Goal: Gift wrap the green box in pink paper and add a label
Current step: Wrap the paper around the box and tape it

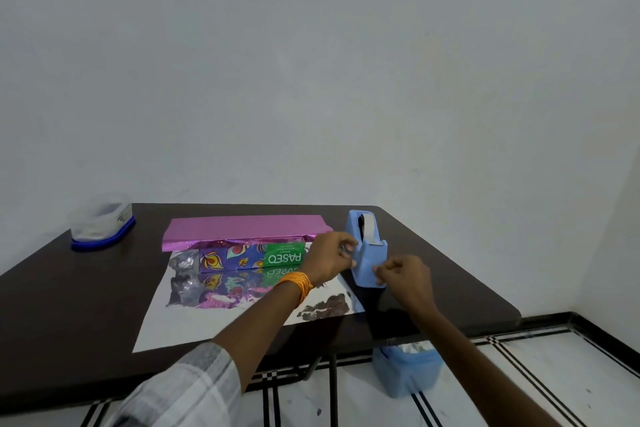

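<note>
On table (69, 305): 1 green box (285, 255); 1 dispenser (369, 253); left hand (330, 255); right hand (405, 276)

Wall (311, 62): plain, off-white, matt; it fills the upper half of the view. Light on it is even and diffuse, greyer toward the top. A second wall (620, 218) meets it at a corner on the right.

Table (62, 291): dark brown top, glossy enough to carry faint reflections, with a rounded far-right corner. Dark legs (333, 388) show under the near edge.

Floor (540, 381): white tiles with black line borders and a few dark marks. Black skirting (554, 320) runs along the foot of the walls.

Light blue bin (407, 373): stands on the floor below the table's right edge, blurred.
</note>
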Demonstrator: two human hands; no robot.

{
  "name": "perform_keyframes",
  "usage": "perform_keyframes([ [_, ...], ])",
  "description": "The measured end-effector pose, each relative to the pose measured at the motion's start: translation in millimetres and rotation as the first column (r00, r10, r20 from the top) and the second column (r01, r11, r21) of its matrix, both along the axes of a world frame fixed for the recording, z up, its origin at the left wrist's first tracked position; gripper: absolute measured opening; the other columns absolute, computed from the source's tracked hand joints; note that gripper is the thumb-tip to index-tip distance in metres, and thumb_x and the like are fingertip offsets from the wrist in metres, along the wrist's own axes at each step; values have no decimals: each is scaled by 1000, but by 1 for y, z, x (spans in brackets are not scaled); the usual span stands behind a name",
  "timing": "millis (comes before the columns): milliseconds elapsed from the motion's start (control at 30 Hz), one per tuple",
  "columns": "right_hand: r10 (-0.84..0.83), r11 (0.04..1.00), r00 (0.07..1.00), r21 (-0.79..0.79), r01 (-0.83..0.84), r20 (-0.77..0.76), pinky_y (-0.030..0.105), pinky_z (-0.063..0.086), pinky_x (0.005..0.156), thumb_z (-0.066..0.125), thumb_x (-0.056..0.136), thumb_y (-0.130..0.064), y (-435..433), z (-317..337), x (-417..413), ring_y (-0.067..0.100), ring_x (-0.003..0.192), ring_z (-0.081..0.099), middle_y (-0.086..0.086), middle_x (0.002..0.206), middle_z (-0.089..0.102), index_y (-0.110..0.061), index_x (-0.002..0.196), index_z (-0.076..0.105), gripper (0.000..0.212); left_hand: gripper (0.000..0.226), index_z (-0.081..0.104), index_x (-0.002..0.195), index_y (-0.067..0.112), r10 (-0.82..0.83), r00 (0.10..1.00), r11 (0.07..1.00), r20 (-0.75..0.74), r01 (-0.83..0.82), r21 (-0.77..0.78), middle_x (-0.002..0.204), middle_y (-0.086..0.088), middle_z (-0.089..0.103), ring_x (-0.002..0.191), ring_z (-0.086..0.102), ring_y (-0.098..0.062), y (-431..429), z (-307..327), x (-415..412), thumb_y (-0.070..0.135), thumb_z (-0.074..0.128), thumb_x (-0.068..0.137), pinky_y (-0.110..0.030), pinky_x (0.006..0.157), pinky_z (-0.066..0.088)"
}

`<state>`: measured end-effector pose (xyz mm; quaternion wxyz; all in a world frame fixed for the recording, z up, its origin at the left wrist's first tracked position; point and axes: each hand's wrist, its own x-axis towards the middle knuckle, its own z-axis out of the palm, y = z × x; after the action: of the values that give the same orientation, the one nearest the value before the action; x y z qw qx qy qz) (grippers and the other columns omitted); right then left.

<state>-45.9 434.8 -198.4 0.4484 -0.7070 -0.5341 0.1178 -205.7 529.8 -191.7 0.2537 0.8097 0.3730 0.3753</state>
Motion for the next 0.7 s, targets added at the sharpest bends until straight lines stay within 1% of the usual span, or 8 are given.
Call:
perform_keyframes([
  [67, 58, 997, 998, 43, -59, 40, 10, 42, 53, 72, 88, -20, 0, 8, -9, 10, 71, 68, -1, 75, 72, -12, 79, 73, 12, 31, 70, 112, 9, 17, 1000, 999, 11, -18, 38, 105, -5, 71, 92, 67, -18, -3, 8, -13, 5, 71, 80, -34, 87, 56],
  [200, 191, 978, 972, 59, -201, 137, 11, 39, 54, 64, 89, -17, 13, 34, -46, 4, 62, 59, -7, 68, 67, -20, 79, 68, 12, 21, 73, 105, 13, 112, 992, 984, 50, -118, 132, 99, -1, 72, 85, 65, -12, -4, 28, -69, 12, 70, 85, -21, 78, 51],
  [267, 276, 956, 949, 62, -288, 151, 22, 41, 60, 60, 92, -20, 23, 39, -74, 8, 61, 57, -3, 71, 67, -21, 81, 65, 12, 20, 73, 105, 13, 185, 982, 969, 35, -188, 161, 99, -1, 71, 85, 64, -12, -4, 36, -111, 11, 68, 86, -20, 76, 51],
  [333, 342, 928, 926, 97, -360, 161, 29, 45, 68, 62, 93, -20, 33, 41, -100, 12, 71, 61, -3, 77, 68, -21, 81, 64, 12, 18, 73, 103, 12, 272, 962, 943, 32, -273, 189, 98, -2, 72, 85, 64, -13, -3, 40, -153, 9, 66, 87, -24, 77, 52],
  [400, 388, 902, 902, 122, -414, 192, 26, 46, 72, 67, 92, -18, 46, 41, -128, 7, 77, 61, -8, 81, 67, -22, 78, 65, 15, 15, 74, 99, 12, 352, 935, 912, 30, -350, 215, 96, -2, 72, 83, 63, -13, -3, 40, -195, 8, 66, 87, -22, 75, 52],
  [500, 440, 875, 872, 115, -470, 216, 22, 49, 71, 67, 93, -18, 59, 37, -165, 5, 77, 64, -6, 83, 71, -21, 82, 67, 11, 13, 74, 98, 16, 429, 903, 878, 24, -423, 224, 96, 2, 70, 83, 61, -8, 1, 33, -243, 11, 68, 88, -8, 69, 44],
  [600, 515, 831, 811, 70, -552, 278, 30, 56, 72, 64, 93, -10, 70, 29, -191, 17, 74, 70, 4, 84, 75, -19, 84, 70, 14, 12, 73, 100, 19, 417, 909, 883, 2, -405, 237, 100, 3, 69, 88, 61, -9, 6, 24, -264, 17, 69, 89, -18, 75, 48],
  [700, 537, 806, 762, 47, -590, 363, 36, 59, 74, 65, 91, -7, 79, 24, -207, 17, 71, 69, 3, 84, 76, -16, 85, 75, 14, 17, 73, 103, 18, 403, 913, 891, -68, -374, 259, 102, 2, 67, 90, 61, -10, 11, 19, -264, 25, 71, 88, -25, 78, 51],
])
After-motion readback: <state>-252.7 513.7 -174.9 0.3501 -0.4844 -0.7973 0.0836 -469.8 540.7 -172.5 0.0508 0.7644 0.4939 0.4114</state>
